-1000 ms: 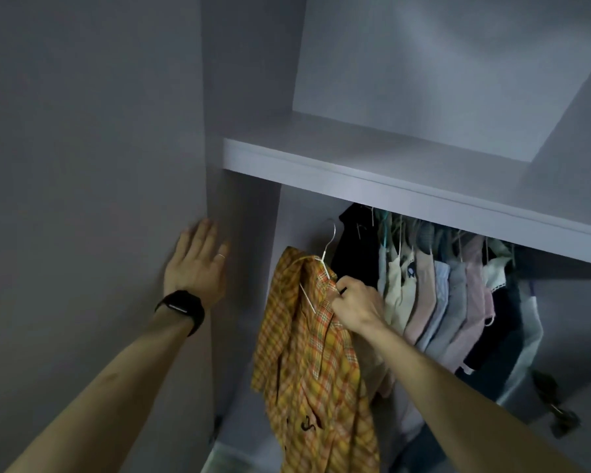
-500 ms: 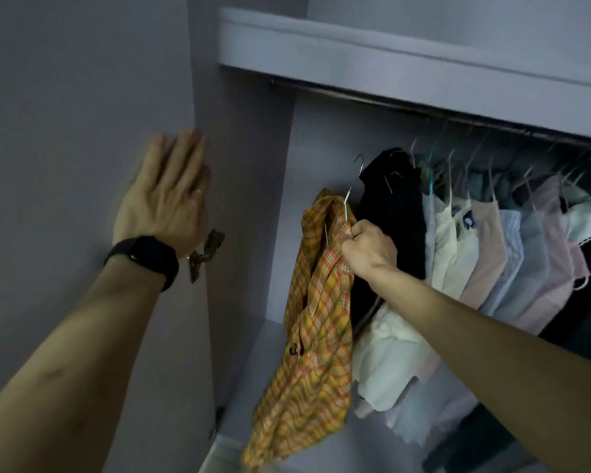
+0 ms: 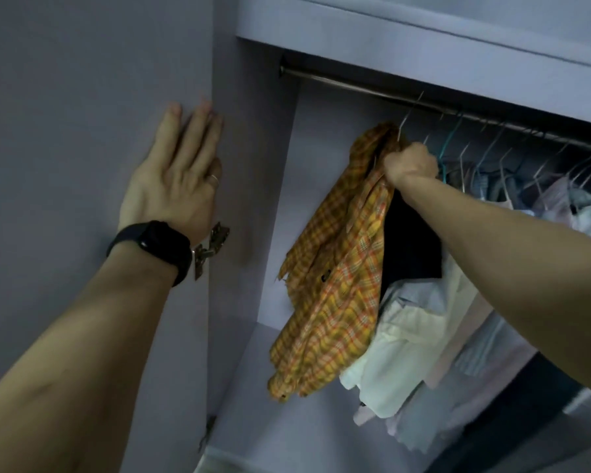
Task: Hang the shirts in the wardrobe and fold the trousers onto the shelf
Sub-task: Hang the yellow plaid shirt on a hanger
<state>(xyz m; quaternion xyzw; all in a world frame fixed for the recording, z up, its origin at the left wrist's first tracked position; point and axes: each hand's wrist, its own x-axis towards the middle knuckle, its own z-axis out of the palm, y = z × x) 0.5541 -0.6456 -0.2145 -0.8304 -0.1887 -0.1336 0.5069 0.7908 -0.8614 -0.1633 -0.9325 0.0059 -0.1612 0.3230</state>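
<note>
A yellow-orange plaid shirt (image 3: 335, 274) hangs on a thin wire hanger (image 3: 405, 122) inside the wardrobe. My right hand (image 3: 410, 163) grips the hanger at the shirt's collar, just below the metal rail (image 3: 355, 87). The hanger's hook reaches up toward the rail; I cannot tell whether it rests on it. My left hand (image 3: 174, 175) lies flat with straight fingers against the open wardrobe door (image 3: 82, 114), a black watch on its wrist.
Right of the plaid shirt, a black garment (image 3: 410, 244) and several pale shirts (image 3: 413, 339) hang on wire hangers along the rail. A shelf (image 3: 423, 29) runs above the rail. A metal hinge (image 3: 212, 244) sits at the door's edge by my left wrist.
My right hand has lifted the plaid shirt and its hanger up close to the rail. The view has tilted so the rail shows. My left hand stays flat on the door.
</note>
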